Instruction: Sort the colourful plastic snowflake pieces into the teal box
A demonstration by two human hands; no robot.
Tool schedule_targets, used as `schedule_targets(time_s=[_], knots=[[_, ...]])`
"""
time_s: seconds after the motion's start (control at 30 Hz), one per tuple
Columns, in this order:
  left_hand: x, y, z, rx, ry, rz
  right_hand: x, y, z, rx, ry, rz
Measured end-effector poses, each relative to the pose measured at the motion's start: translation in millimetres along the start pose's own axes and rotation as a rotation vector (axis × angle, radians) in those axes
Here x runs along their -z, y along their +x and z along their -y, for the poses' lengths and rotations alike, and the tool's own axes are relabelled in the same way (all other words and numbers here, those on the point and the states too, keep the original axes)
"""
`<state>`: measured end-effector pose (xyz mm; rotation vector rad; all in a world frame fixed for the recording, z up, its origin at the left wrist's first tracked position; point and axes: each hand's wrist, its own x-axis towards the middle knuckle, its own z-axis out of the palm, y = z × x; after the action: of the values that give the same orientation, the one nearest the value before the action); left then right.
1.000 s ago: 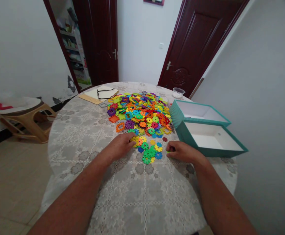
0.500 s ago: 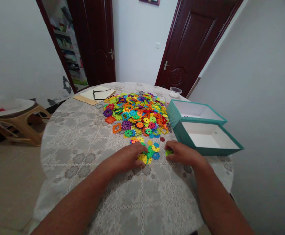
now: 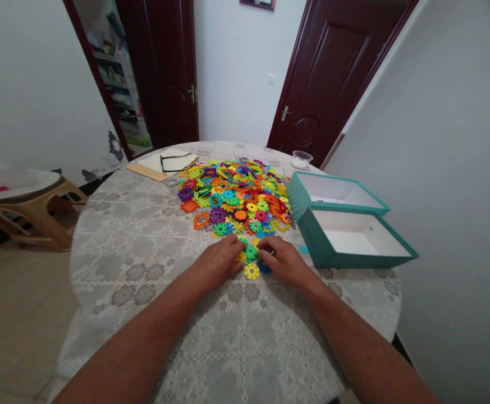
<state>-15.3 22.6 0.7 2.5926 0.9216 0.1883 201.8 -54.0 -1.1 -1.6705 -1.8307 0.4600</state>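
Both hands are close together over a small cluster of flower-shaped plastic discs in front of a big pile. My left hand (image 3: pixel 221 259) curls its fingers round the cluster's left side, partly covering yellow pieces. My right hand (image 3: pixel 284 261) has bent fingers pressed against the right side; a dark blue disc (image 3: pixel 264 268) shows under it. Green discs (image 3: pixel 251 252) lie between the hands, and a yellow disc (image 3: pixel 252 272) lies flat just nearer to me. What sits in my right fingertips is hidden. The mixed-colour pile of plastic pieces (image 3: pixel 236 193) spreads behind.
A teal box with white inside (image 3: pixel 349 230) stands at the right, its second half (image 3: pixel 341 188) behind. A light blue disc (image 3: pixel 303 249) lies beside it. Glasses (image 3: pixel 175 163) rest on paper at the back left. A clear plastic tub (image 3: pixel 302 159) stands at the back right.
My right hand has moved left to the cluster, close to my left hand. My left hand has shifted slightly left and away from me. A light blue disc now shows beside the box.
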Motion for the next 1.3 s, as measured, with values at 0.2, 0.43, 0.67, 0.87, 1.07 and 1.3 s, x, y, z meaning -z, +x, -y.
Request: schedule_targets(time_s=[0.2, 0.43, 0.67, 0.87, 1.07, 1.3], knots=[[5.1, -10.6, -1.9, -0.041, 0.014, 0.013, 29.1, -16.1, -4.3, -0.018, -0.301, 0.163], [-4.9, -2.7, -4.9, -0.012, 0.066, -0.021, -13.5, -10.8, 9.0, 0.058, -0.397, 0.149], [-2.0, 0.1, 14.4, 0.062, 0.054, -0.211, -25.3, 7.6, -6.2, 0.217, -0.203, -0.125], [9.0, -9.7, 19.6, 0.058, 0.031, -0.163, -4.7, -0.2, -22.2, 0.072, -0.322, -0.097], [18.8, -22.9, 19.8, 0.038, 0.023, -0.03, -11.9, -0.1, -23.4, 0.125, -0.366, -0.075], [9.5, -9.5, 29.7, 0.07, 0.058, -0.078, -32.2, 6.9, -9.8, 0.233, -0.317, -0.004]])
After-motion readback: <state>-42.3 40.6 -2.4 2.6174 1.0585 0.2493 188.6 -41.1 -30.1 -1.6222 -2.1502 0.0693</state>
